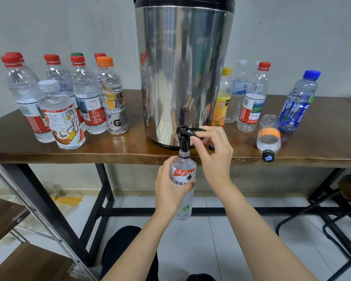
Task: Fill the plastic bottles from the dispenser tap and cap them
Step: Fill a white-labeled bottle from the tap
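Note:
A tall steel dispenser [182, 67] stands at the table's front edge, its black tap [183, 136] hanging over the edge. My left hand [170, 189] grips an uncapped clear bottle with a white label [183, 171], held upright with its mouth right under the tap spout. My right hand [213, 153] pinches the tap's black lever [195, 131] between thumb and fingers. A small black cap [211, 147] lies on the table behind my right hand, partly hidden.
Several capped bottles [79, 98] stand at the left of the wooden table [120, 153]; more bottles [249, 98] stand at the right, with a blue-capped one [298, 102]. A black-capped bottle [268, 136] lies on its side near the front edge. Chair frames [336, 220] are at lower right.

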A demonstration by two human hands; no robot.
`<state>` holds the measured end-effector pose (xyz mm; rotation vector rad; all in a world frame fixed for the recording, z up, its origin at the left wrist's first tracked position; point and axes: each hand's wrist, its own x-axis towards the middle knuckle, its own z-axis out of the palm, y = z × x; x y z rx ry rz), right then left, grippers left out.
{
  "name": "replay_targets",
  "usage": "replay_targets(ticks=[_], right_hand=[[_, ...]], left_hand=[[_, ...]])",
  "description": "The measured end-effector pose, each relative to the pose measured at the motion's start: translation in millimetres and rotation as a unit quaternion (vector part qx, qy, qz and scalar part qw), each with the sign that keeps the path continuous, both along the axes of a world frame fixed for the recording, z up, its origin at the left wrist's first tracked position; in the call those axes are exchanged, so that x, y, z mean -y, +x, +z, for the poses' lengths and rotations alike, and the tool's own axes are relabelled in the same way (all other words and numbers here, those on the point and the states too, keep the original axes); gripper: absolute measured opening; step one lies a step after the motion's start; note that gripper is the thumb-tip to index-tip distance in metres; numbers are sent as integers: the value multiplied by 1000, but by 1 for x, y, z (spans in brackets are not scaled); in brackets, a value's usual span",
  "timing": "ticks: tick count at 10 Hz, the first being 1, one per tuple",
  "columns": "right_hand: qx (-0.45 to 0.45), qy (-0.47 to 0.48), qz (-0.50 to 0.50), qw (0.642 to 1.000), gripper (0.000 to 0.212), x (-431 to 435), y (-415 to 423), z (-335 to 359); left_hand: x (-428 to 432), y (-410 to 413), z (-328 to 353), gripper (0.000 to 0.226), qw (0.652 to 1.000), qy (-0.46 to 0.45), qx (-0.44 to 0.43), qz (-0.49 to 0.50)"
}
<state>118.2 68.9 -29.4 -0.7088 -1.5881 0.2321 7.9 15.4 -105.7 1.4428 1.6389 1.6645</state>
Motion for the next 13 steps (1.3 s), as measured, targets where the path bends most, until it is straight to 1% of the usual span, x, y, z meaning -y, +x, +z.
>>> replay_targets(ticks=[13], right_hand=[[-1,8,2,1000,14,-1,-1,0]], left_hand=[[-3,0,-1,76,1000,9,-1,3]])
